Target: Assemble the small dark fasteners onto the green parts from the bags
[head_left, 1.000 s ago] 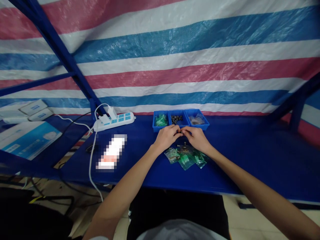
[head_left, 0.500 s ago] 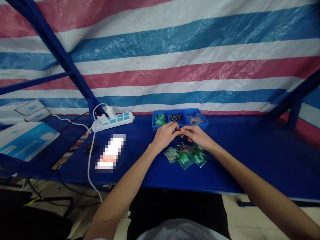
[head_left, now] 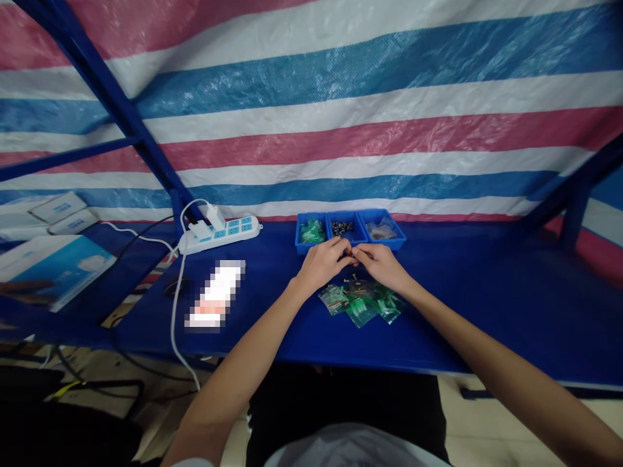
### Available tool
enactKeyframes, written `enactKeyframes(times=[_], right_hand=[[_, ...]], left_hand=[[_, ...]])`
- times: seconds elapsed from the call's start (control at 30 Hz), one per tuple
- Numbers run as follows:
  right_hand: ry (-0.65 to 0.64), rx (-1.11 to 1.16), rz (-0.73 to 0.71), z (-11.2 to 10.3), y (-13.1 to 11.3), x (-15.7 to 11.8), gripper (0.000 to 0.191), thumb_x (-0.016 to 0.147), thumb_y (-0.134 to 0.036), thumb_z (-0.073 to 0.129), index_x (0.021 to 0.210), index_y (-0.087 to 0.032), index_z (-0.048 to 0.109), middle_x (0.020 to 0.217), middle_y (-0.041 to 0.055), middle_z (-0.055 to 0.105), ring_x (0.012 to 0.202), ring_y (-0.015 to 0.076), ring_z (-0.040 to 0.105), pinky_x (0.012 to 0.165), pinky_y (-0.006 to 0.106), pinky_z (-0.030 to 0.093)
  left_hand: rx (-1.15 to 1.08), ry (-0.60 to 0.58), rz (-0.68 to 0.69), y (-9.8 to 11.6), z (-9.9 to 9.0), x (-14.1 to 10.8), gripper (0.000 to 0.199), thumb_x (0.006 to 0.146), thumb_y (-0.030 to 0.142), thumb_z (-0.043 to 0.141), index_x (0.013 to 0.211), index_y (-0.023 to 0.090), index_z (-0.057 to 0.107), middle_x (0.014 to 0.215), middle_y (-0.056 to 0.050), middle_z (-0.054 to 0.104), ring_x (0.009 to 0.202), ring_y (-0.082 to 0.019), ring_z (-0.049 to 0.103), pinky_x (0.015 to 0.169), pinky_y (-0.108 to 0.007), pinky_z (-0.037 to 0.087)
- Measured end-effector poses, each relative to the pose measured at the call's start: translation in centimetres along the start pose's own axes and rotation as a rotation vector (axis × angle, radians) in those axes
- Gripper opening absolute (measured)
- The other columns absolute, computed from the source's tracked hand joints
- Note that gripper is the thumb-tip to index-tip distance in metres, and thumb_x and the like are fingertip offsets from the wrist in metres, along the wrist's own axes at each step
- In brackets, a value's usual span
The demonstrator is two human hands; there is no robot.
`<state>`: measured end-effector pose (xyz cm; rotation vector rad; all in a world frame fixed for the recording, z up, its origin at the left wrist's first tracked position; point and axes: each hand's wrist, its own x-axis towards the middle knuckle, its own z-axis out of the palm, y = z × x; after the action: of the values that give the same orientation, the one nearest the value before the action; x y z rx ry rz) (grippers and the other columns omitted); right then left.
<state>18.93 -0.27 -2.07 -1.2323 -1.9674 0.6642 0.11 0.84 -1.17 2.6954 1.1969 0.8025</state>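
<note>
My left hand [head_left: 323, 263] and my right hand [head_left: 382, 264] meet at the fingertips, just in front of a blue three-part bin [head_left: 302, 249]. Both have their fingers pinched together; whatever lies between them is too small and hidden to name. The bin's left part holds green bags [head_left: 311, 231], the middle one small dark parts [head_left: 342, 227], the right one clear bags [head_left: 382, 229]. Below my hands several small plastic bags with green and brown contents [head_left: 361, 307] lie on the blue table [head_left: 311, 337], with small screw-like pieces [head_left: 355, 277] at their upper edge.
A white power strip [head_left: 221, 235] with plugs and a white cable is at the left, above a blurred-out bright rectangle [head_left: 217, 295]. A blue-and-white box [head_left: 73, 266] lies at far left, where another person's blurred hand [head_left: 29, 290] shows. A striped sheet [head_left: 341, 130] hangs behind.
Another person's hand has come into view over the box at the far left. My hands remain together at nearly the same spot, with a slight shift of the fingers.
</note>
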Motion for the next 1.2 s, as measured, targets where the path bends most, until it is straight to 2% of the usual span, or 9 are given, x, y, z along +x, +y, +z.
enactKeyframes(times=[0.37,0.73,1.1,1.2], right_hand=[[0.034,-0.012,-0.010,-0.2,-0.7,-0.1,0.036,0.097,-0.037,0.045,0.075,-0.019,0.065,0.075,0.0045,0.073,0.074,0.0212,0.066,0.070,0.029,0.044],[0.048,0.019,0.007,0.0,-0.2,-0.1,0.034,0.097,-0.039,0.045,0.083,-0.019,0.068,0.077,0.0049,0.073,0.076,0.0225,0.067,0.072,0.030,0.047],[0.059,-0.031,0.043,-0.4,-0.6,-0.2,0.036,0.096,-0.041,0.046,0.074,-0.019,0.064,0.069,0.0045,0.069,0.069,0.0207,0.064,0.067,0.031,0.045],[0.082,0.012,0.035,-0.2,-0.3,-0.2,0.031,0.095,-0.040,0.048,0.083,-0.019,0.066,0.076,0.0057,0.072,0.072,0.0219,0.067,0.069,0.032,0.048]], left_hand=[[0.056,-0.006,0.024,-0.1,-0.4,0.0,0.018,0.099,0.035,0.055,0.101,0.018,0.060,0.096,-0.003,0.062,0.080,-0.015,0.061,0.065,-0.024,0.042],[0.135,-0.023,0.042,0.6,-0.6,-0.1,0.022,0.101,0.037,0.049,0.104,0.018,0.059,0.101,-0.005,0.063,0.084,-0.018,0.064,0.064,-0.026,0.045],[0.130,-0.008,0.021,1.2,-0.1,-0.1,0.023,0.103,0.032,0.042,0.108,0.015,0.056,0.105,-0.007,0.063,0.089,-0.021,0.065,0.067,-0.029,0.048],[0.133,-0.020,0.018,1.4,-0.1,-0.2,0.024,0.104,0.032,0.039,0.111,0.015,0.055,0.109,-0.009,0.062,0.090,-0.020,0.066,0.067,-0.029,0.049]])
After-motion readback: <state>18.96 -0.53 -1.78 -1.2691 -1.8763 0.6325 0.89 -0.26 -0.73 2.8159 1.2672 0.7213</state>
